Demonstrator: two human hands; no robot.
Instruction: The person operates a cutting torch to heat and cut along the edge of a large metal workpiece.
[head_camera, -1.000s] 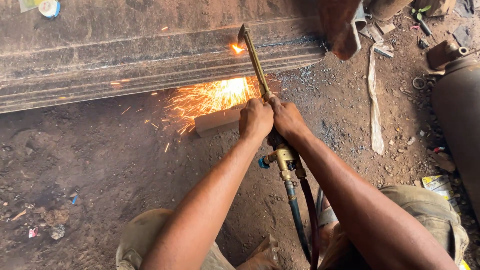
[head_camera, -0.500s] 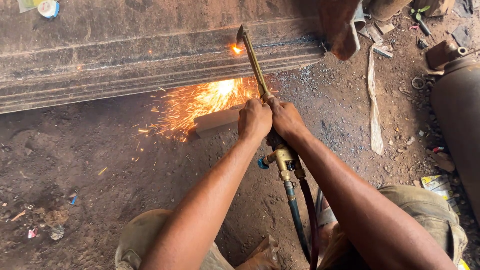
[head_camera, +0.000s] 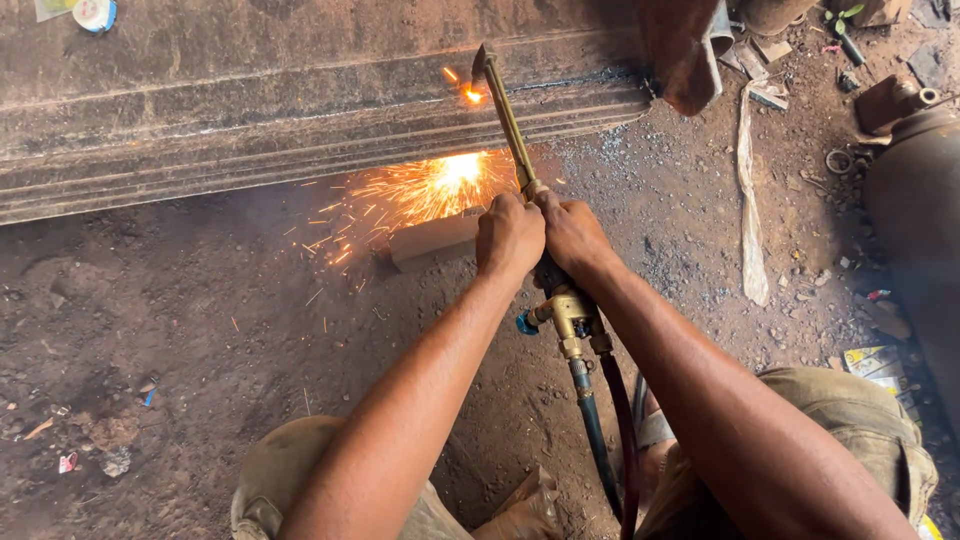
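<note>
Both hands, left hand and right hand, have their fingers wrapped tight around the brass cutting torch, whose tip meets the long steel beam; sparks spray over the dirt floor.

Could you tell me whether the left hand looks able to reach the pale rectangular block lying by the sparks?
Probably yes: the left hand grips the brass cutting torch right beside the pale rectangular block, with nothing between them, though sparks fall close by.

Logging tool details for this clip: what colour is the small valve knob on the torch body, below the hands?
Blue, on the brass torch's valve knob, clearest in the head view.
</note>
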